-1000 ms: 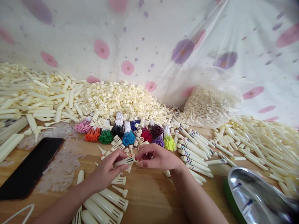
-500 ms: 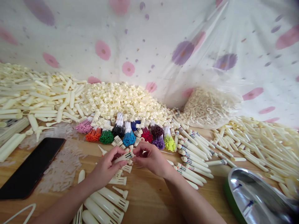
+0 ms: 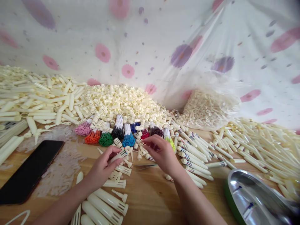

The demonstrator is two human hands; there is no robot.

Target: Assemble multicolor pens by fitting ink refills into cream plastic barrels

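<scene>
My left hand (image 3: 106, 165) is closed around a cream pen barrel (image 3: 118, 155) whose slotted end shows bits of colour. Off to its right is my right hand (image 3: 162, 153), thumb and forefinger apart, with no held thing visible. It reaches over the row of refill bundles and partly hides the purple one. Nearby bundles have pink (image 3: 83, 126), orange (image 3: 92, 137), green (image 3: 106, 138), black (image 3: 117, 132), light blue (image 3: 128, 139) and yellow-green (image 3: 172, 143) ends. Loose slotted cream parts (image 3: 123, 169) lie beside my left hand. Thin dark slivers (image 3: 145, 166) lie below my right hand.
Behind the bundles rises a heap of slotted cream sleeves (image 3: 122, 100). Pens with coloured slots (image 3: 195, 162) lie at right, near a metal-lined green tray (image 3: 248, 193). A phone (image 3: 32, 172), clear tubes (image 3: 58, 168) and large pen barrels (image 3: 105, 204) occupy the left and front.
My right hand has left the barrel's slotted end and moved right, its fingers opening. My left hand, still holding the barrel, has shifted slightly left.
</scene>
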